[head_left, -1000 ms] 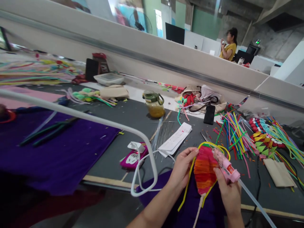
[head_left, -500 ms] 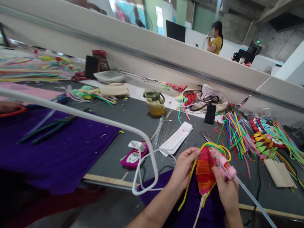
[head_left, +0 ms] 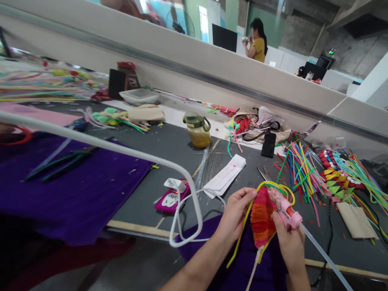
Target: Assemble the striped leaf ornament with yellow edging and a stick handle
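My left hand pinches a yellow pipe cleaner against the upper left edge of a red and orange leaf-shaped piece. The pipe cleaner loops over the top of that piece and hangs down both sides. A pale cord or stem runs from its lower tip. My right hand is closed around a pink glue gun, whose front end lies over the piece's upper right edge. A long clear glue stick sticks out of the gun's back. The nozzle tip is hard to make out.
A white tube frame crosses the left side. Purple cloth bears green-handled pliers. Nearby are paper strips, scissors, a jar of yellowish liquid, a phone and loose pipe cleaners. A person stands beyond the partition.
Both my hands, the leaf-shaped piece and the glue gun are almost still. The person in the background has moved left. At the far left, the other person's hand and orange-handled tool have shifted slightly.
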### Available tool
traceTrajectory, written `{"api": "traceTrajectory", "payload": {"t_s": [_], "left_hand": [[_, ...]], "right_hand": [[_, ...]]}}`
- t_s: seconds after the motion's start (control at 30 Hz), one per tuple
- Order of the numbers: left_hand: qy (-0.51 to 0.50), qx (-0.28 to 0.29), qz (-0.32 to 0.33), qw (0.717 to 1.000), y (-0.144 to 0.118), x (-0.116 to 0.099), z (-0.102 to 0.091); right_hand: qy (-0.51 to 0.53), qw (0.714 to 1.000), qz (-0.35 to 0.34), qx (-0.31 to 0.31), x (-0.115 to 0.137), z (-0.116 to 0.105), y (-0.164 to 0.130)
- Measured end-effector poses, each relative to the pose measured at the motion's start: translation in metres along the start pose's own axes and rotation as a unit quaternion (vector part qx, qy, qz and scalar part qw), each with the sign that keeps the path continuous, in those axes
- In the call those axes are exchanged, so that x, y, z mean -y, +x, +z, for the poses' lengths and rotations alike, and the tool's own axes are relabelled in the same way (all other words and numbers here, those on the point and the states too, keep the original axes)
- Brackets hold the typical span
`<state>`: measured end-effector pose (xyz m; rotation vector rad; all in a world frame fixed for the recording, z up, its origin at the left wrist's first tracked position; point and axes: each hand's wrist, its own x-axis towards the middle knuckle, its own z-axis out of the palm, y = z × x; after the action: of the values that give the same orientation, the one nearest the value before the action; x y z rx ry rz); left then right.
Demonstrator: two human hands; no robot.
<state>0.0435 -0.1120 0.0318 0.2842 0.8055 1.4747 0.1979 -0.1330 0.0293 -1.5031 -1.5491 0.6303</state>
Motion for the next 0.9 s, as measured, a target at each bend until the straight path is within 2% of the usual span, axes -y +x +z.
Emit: {"api": "traceTrajectory", "payload": {"t_s": [0.23,0.4,0.53,0.73,0.9], "left_hand": [[-0.007,0.005,0.001,1.0,0.0001,0.0004,-0.0006],[-0.01,0.005,0.001,1.0,0.0002,-0.0002,0.0],[-0.006,0.001,0.002,1.0,-0.0017,-0.0016,0.0019],[-0.005,-0.002,0.003,1.0,-0.0031,-0.002,0.003],[-0.008,-0.001,0.005,1.0,-0.0031,-0.0015,0.0026]], "right_hand": [[0.004,1.0,0.011,0.007,-0.0004,-0.0001,-0.0006],[0.031,0.999,-0.03,0.027,-0.0021,0.0008,-0.0007],[0.012,0.999,-0.022,0.04,-0.0056,0.001,-0.0019],[-0.011,1.0,-0.006,0.018,-0.0019,-0.0008,-0.0047],[-0.01,0.999,-0.036,0.012,0.0009,-0.0005,-0.0033]]}}
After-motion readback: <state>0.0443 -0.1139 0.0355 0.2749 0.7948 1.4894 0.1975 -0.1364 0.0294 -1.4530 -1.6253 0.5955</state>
